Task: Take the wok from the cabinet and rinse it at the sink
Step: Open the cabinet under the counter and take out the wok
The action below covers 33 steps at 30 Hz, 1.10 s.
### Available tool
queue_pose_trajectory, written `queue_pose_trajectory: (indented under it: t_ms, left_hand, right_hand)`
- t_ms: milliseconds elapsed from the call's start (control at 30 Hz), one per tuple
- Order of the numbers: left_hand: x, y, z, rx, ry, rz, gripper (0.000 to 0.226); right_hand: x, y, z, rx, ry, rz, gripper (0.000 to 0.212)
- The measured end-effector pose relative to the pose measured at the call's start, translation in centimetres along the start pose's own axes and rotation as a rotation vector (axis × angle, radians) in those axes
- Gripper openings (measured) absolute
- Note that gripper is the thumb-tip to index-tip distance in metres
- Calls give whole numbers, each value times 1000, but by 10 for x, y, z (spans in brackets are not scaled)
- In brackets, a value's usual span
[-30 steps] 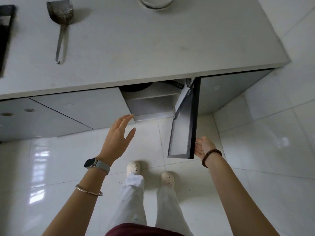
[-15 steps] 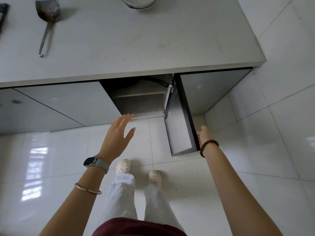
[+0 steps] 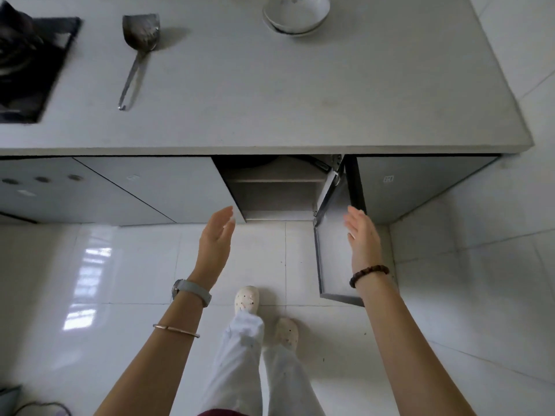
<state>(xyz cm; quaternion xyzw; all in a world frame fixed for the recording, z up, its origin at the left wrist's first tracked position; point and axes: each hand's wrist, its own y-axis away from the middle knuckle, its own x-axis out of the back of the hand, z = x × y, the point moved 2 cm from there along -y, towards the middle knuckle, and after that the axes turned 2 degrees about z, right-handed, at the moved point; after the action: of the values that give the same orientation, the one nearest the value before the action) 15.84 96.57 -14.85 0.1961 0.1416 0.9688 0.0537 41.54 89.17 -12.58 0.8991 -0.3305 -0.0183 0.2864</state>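
Your right hand [image 3: 362, 235] has left the cabinet door [image 3: 333, 235], now swung wide. Both grips are spread, holding nothing. The wok [image 3: 249, 162], a dark shape, sits on the shelf beyond your left hand [image 3: 214, 241]; retrieval comes next.

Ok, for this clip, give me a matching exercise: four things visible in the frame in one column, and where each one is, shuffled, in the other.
Things:
1. metal spatula
2. stacked white bowls
3. cabinet door
4. beaded bracelet

Places or states:
A. on the right wrist
B. swung open, below the counter edge
C. lying on the counter beside the stove
D. at the far edge of the counter, partly cut off by the frame

Pairs: 1-C, 2-D, 3-B, 4-A
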Motion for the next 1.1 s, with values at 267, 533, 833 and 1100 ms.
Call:
queue_pose_trajectory:
  t_ms: [267,533,833,1100]
  left_hand:
    - [40,-107,-26,328,769,219,32]
    - [61,-203,-39,497,1228,236,42]
    - [56,-233,-36,561,1336,283,35]
    - [52,-234,-28,554,1454,282,38]
  right_hand:
    - [-118,-18,-43,339,121,-202,40]
    - [-208,-48,-54,987,784,-150,54]
    - [-241,-73,-68,1108,952,-113,55]
    - [-237,-79,-71,1118,978,-109,56]
